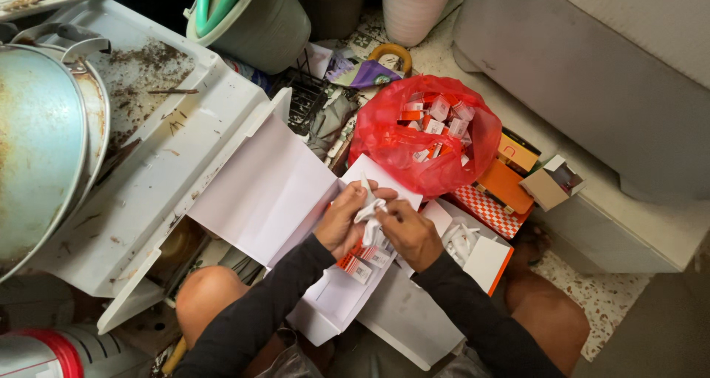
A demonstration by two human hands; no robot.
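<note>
Left hand: the left hand (342, 221) is curled, fingers pinching a small white packet (369, 208) from its left side.
Right hand: the right hand (409, 232) is closed on the same packet from the right, thumb and fingertips meeting the left hand's over it.
White packet: crumpled, soft-looking, held between both hands above the open white box (325, 293), near that box's upper edge.
Open white box: lies across the person's lap, lid flap (262, 189) folded out to the left; small orange-and-white cartons (360, 263) lie inside it just under the hands.
Red plastic bag (425, 134): stands beyond the hands, mouth open, filled with more small orange-and-white cartons.
Orange boxes (503, 189): stacked just right of the bag, on a checked orange box.
Left side: a stained white lid (159, 126) and a round metal basin (41, 145).
Far edge: a green bucket (255, 19) and a pale plant pot (418, 8).
</note>
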